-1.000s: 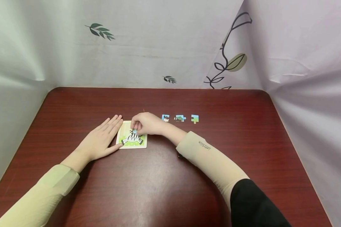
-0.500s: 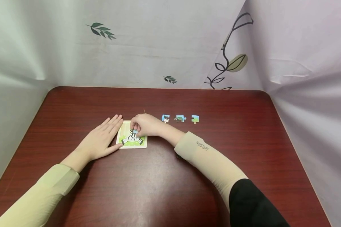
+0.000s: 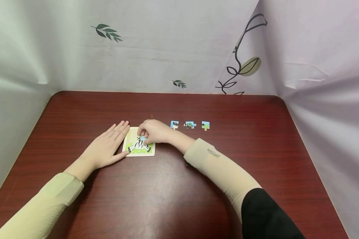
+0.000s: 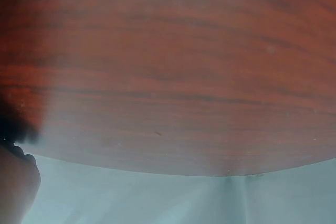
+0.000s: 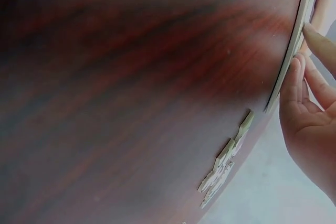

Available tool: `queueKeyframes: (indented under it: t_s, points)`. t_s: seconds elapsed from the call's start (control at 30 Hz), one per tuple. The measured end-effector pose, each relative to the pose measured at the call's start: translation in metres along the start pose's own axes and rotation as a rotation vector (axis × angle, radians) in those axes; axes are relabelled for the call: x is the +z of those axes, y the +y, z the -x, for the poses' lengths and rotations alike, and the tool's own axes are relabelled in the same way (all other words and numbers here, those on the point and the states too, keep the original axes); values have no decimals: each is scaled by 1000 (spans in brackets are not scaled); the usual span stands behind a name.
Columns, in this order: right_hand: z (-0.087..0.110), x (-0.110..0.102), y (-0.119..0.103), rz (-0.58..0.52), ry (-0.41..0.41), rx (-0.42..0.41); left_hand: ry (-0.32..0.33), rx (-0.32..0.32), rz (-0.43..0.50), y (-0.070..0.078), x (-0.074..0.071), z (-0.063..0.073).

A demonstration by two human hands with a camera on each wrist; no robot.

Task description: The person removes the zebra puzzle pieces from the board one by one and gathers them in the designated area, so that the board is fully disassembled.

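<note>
A small square wooden puzzle tray [image 3: 153, 153] with a zebra picture lies on the table. My left hand [image 3: 106, 146] lies flat beside it, fingers straight, fingertips and thumb at the tray's left edge. Over the tray's upper right part, my right hand [image 3: 155, 130] pinches a light-blue jigsaw piece [image 3: 143, 138] between thumb and fingers, just above the zebra's striped body. The right hand covers the tray's upper right corner. In the right wrist view, the right hand [image 5: 310, 124] is at the tray's side [image 5: 290, 59]; the pinched piece cannot be made out there.
To the right of the tray, three loose jigsaw pieces lie in a row: a zebra-head piece [image 3: 174, 124], a green-and-blue piece [image 3: 190, 125] and another [image 3: 205, 125]. The dark red wooden table [image 3: 155, 199] is bordered by pale curtains [image 3: 143, 46] with leaf prints.
My right hand has shifted very slightly downward over the tray, and the blue jigsaw piece has turned a little in its fingers. The left hand and the loose pieces stay put.
</note>
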State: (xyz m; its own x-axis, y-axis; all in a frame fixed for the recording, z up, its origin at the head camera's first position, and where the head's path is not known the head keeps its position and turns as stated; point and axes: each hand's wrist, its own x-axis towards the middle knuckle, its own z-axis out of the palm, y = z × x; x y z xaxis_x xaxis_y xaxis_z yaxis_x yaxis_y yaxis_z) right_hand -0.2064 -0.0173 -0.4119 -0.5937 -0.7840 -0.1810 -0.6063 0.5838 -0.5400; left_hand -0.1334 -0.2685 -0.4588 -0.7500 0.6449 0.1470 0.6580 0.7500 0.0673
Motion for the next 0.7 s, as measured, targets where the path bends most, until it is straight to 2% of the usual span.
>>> queueKeyframes:
  t_s: [0.7]
  points:
    - [-5, -2, 3, -54, -37, 16, -3, -5, 4, 0, 1, 1]
